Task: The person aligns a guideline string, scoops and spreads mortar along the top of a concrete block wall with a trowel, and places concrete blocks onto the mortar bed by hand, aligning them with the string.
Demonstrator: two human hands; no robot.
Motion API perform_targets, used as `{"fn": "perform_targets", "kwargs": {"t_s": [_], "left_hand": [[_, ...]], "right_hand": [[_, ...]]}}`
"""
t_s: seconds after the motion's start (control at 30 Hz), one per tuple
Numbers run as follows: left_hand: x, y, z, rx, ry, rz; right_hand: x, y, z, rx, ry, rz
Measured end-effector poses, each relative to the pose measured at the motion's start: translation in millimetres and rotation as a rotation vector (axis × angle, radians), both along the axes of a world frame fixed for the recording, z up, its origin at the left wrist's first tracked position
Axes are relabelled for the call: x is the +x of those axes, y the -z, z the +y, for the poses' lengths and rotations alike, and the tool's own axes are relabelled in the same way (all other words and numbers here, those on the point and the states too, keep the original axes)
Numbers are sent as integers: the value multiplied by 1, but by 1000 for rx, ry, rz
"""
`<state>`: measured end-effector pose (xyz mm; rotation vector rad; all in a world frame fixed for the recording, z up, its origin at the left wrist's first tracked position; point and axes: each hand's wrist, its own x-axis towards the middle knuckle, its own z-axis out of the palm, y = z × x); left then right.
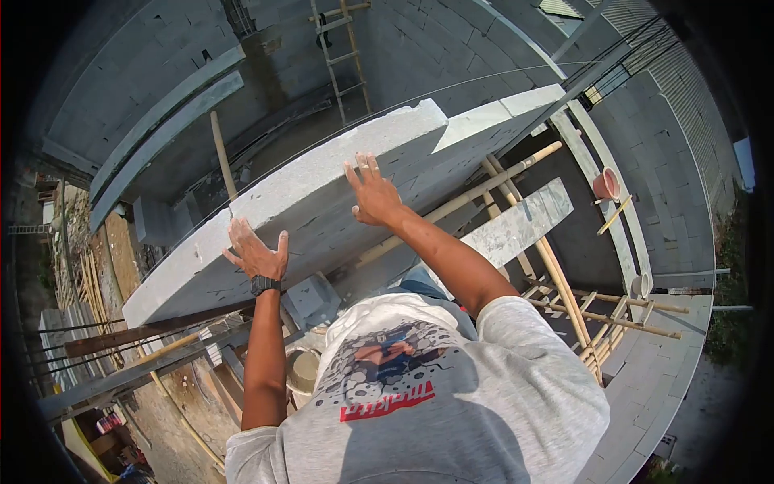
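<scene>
Head view | left hand (256, 254) is holding fingers wide, touching the white block's (310, 173) left end | block is lying atop the wall (177, 270), just ahead of both palms, long axis running lower left to upper right | right hand (376, 194) is resting wide-fingered on the near edge | 2 hands are touching, neither being nearer

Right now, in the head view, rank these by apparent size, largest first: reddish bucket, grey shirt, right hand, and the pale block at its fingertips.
1. Grey shirt
2. Pale block
3. Right hand
4. Reddish bucket
</scene>
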<state>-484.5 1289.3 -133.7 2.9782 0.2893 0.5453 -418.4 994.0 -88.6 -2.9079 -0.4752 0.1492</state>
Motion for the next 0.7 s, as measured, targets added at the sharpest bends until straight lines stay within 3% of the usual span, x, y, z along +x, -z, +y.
{"fn": "perform_targets", "kwargs": {"t_s": [0.07,0.17,0.27,0.43,0.57,0.7], "left_hand": [[-1,-5,-2,-36,-24,2],[3,-4,-5,-32,-69,-4],[14,-6,-11,-83,-173,33],[49,-26,-16,-124,-321,45],[97,-30,-19,-115,-353,94],[135,-40,-24,-244,-478,298]], "right_hand": [[0,-1,-3,-9,4,29],[-7,-4,-10,242,7,28],[-7,12,-30,321,-81,-77],[33,8,-85,614,83,-369],[98,-1,-155,563,305,-437],[157,-9,-207,448,376,-246]]}}
